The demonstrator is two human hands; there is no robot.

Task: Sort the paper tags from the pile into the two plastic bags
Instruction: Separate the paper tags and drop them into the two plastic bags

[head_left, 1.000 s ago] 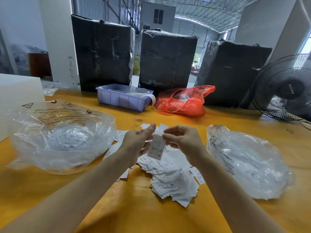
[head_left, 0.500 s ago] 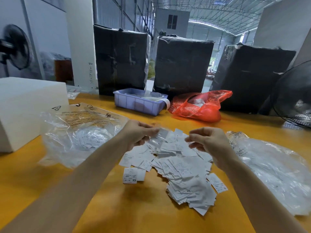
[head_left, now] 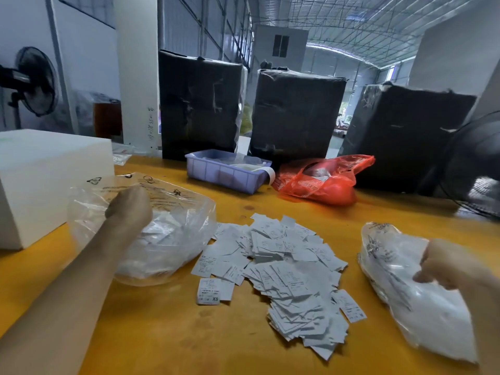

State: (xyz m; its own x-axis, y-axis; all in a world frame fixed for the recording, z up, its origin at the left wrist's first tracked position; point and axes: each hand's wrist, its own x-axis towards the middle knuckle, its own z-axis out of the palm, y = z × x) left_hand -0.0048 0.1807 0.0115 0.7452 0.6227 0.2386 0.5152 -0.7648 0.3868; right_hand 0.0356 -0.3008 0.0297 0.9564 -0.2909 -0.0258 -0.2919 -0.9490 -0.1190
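Both hands are at the bags, so the drop step seems to be in hand. The left hand (head_left: pixel 130 205) reaches into the left bag (head_left: pixel 173 239) near the left edge of the counter (head_left: pixel 162 342); the right hand (head_left: pixel 454 269) is over the right bag (head_left: pixel 422 299) at the right edge. I cannot tell if either hand is closed or holds a tag. The pile (head_left: pixel 284 272) lies between the bags, its long axis running from the far middle toward the near right. Next, I think, a hand must return and pinch one tag.

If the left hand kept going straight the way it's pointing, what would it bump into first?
Probably the clear plastic bag itself: the left hand is already at its open mouth, pointing in. Depth is hard to judge.
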